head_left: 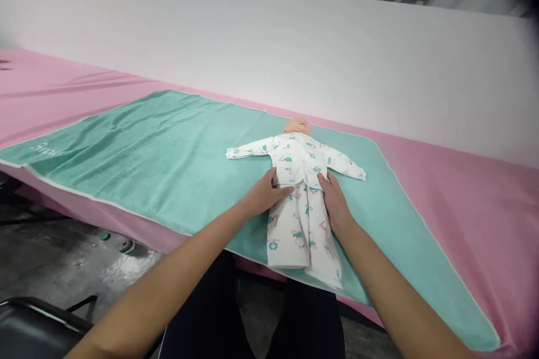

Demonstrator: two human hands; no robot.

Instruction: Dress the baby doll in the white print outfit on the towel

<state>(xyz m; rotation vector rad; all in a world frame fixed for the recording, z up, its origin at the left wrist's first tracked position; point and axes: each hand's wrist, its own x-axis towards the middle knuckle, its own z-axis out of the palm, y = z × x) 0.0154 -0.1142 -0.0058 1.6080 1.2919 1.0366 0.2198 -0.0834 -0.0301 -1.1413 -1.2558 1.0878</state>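
Observation:
A baby doll (297, 125) lies on its back, its head toward the wall. It wears a white printed baby shirt (295, 151) with both sleeves spread out to the sides. Below the shirt's hem, white printed baby trousers (290, 230) stretch flat toward me, their legs reaching near the table's front edge. At the waist, my left hand (266, 192) grips the trousers' left side, thumb across the front. Opposite it, my right hand (336, 199) is closed around the right side of the waist. The fingers under the cloth are partly hidden.
A green towel (177, 151) lies under the doll on a pink table cover (484, 202). Behind stands a white wall (252, 45) with dark glass above. At lower left are a black chair (37, 325) and a small bottle (126, 246) on the floor.

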